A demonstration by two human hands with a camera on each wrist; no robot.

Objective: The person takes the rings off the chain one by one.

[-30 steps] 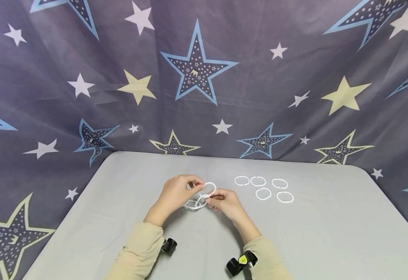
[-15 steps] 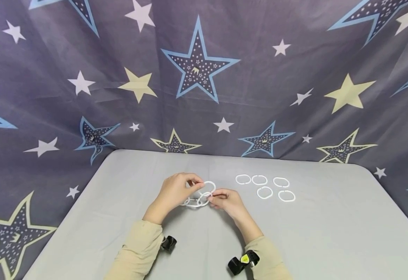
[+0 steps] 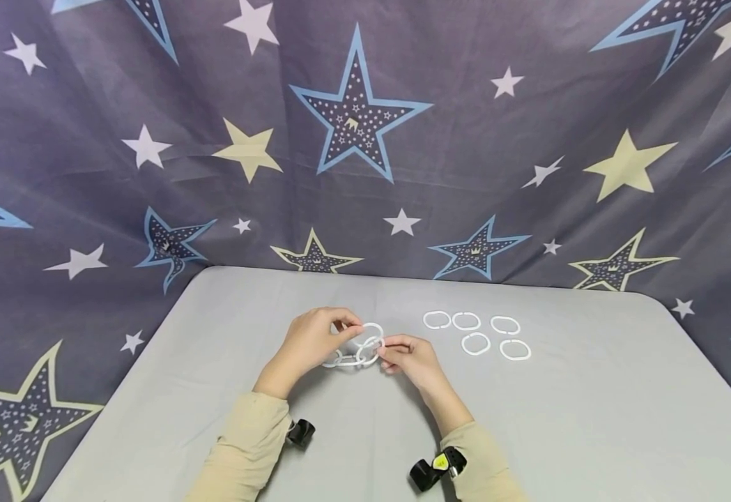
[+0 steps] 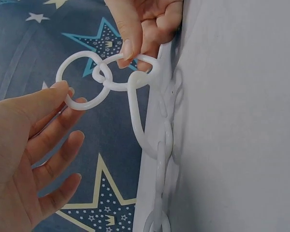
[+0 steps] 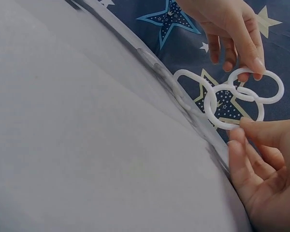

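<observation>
I see the left hand [image 3: 311,343] pinching the end ring [image 4: 83,53] between thumb and forefinger, while its other fingers are spread loosely. The right hand [image 3: 410,357] pinches the second ring [image 4: 118,88], which is linked through the end ring; both are between the two hands. The remaining white chain [image 4: 160,166] runs below them, over the worktop [image 3: 566,418]. This worktop spreads broadly to both sides of the arms, and its far edge meets the starry cloth [image 3: 440,181]. Five loose rings [image 3: 463,345] lie beyond the right hand, apart from its fingers.
</observation>
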